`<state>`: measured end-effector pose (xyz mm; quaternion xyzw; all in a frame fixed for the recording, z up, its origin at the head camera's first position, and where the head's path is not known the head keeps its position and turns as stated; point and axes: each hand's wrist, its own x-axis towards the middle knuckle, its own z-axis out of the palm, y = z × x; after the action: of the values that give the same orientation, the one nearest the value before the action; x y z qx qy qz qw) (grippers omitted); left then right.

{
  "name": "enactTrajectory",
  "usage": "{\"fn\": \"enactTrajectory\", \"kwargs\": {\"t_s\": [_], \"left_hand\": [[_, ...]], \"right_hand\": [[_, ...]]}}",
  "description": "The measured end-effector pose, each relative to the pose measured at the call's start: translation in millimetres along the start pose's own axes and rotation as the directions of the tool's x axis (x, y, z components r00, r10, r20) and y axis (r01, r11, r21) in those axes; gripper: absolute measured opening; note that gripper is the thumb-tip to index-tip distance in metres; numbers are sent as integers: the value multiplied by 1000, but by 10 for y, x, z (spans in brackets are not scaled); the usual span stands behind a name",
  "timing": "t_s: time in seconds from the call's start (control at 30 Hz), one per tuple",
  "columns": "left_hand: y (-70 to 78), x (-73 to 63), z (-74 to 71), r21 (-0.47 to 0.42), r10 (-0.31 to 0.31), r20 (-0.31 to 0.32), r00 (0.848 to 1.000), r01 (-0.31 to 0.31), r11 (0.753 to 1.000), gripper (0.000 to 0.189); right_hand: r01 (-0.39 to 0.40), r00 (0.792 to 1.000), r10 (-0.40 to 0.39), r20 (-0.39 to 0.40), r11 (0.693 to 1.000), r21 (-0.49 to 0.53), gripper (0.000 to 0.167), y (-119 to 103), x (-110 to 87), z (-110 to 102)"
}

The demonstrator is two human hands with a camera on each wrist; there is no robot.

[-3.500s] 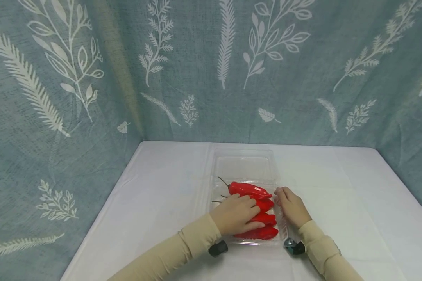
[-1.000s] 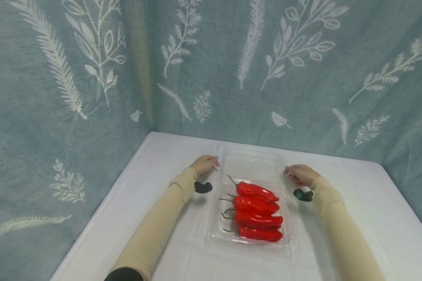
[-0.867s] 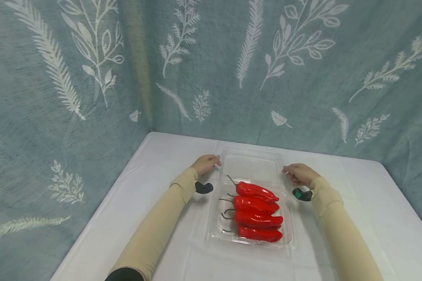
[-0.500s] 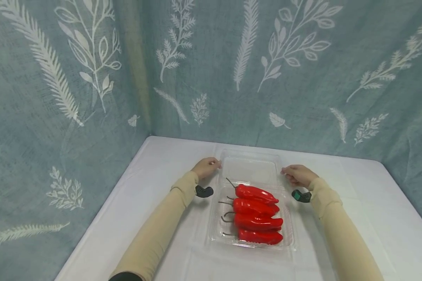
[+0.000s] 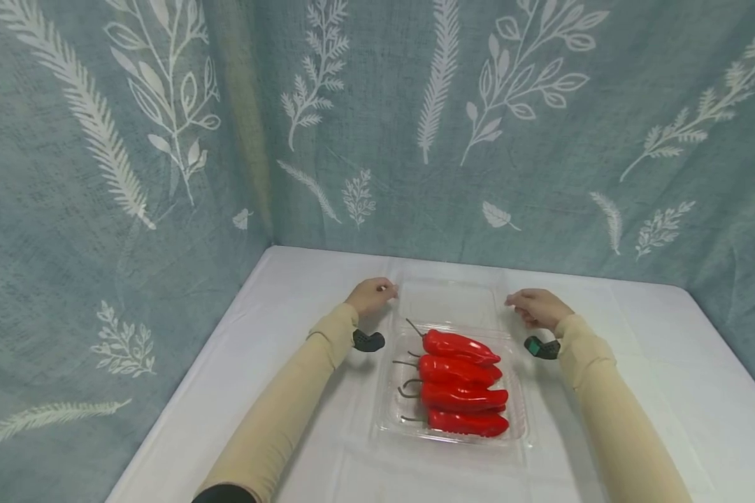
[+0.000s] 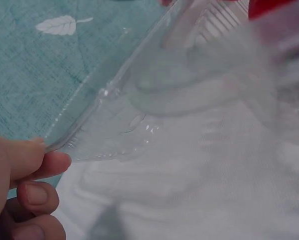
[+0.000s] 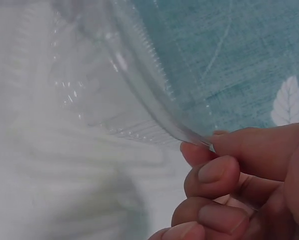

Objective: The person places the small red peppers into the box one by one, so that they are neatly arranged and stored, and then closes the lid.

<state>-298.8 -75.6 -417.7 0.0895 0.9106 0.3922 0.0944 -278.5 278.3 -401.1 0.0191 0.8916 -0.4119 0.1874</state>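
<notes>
A clear plastic clamshell container lies unfolded on the white table, its base [image 5: 392, 409] holding several glossy red peppers [image 5: 462, 398] with dark stems pointing left. Beyond the base is the clear lid [image 5: 449, 300]. My left hand [image 5: 371, 296] pinches the lid's left corner between thumb and forefinger, plain in the left wrist view, where the lid [image 6: 104, 130] slants up off the cloth. On the opposite side my right hand [image 5: 537, 307] pinches the lid's right corner; the right wrist view shows its thumb and forefinger on the lid edge [image 7: 134, 95], other fingers curled beneath.
White cloth covers the table [image 5: 604, 363]. A blue-green curtain [image 5: 415, 209] with white leaf prints hangs behind and to the left. Dark devices are strapped at both wrists, such as the left wrist device [image 5: 368, 341].
My left hand has left the peppers and my right hand the container's right side; both now hold the lid's corners. Over the last half second the hands have barely shifted.
</notes>
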Motion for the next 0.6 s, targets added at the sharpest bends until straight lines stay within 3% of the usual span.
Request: {"fn": "enactTrajectory", "kwargs": {"t_s": [0.4, 0.6], "left_hand": [[224, -106, -155, 26, 100, -93, 991, -98, 995, 28], [281, -201, -220, 40, 118, -109, 987, -114, 993, 27]], "right_hand": [[55, 996, -58, -74, 997, -50, 43, -197, -225, -137], [64, 993, -73, -94, 994, -90, 46, -276, -366, -164]]}}
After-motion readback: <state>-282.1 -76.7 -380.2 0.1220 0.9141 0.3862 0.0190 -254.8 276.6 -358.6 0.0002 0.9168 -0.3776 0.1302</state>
